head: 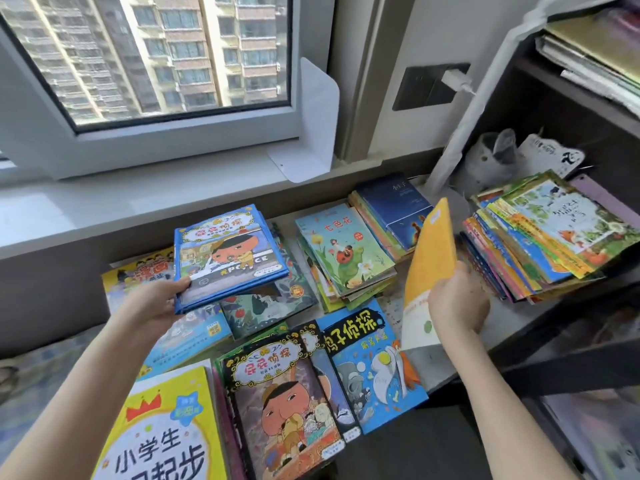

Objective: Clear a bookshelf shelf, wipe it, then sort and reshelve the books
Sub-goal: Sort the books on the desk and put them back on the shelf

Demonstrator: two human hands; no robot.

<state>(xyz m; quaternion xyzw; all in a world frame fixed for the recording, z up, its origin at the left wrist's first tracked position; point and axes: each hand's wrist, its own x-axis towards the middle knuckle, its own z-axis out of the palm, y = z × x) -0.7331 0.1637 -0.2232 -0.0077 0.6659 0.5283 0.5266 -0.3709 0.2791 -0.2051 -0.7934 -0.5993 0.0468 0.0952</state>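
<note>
My left hand [157, 301] grips the near corner of a small stack of blue picture books [230, 252] with a police-car cover, held above the spread of books. Tilted up on its edge between the piles is a thin orange book [429, 258], gripped by my right hand [457, 301]. Below lie a yellow workbook [162, 431], a dark detective book [282, 407] and a blue bird-detective book [372, 362]. Two stacks stand behind: one topped by a flower cover [341, 251], one by a dark blue book [398, 206]. A fanned pile [540, 237] fills the dark bookshelf's shelf [602, 275] at right.
A window [145, 53] with a white sill [138, 202] runs along the back. A white bookend [311, 126] stands on the sill. A wall socket with a white charger [457, 81] is beside the bookshelf. Papers lie on the upper shelf [595, 53].
</note>
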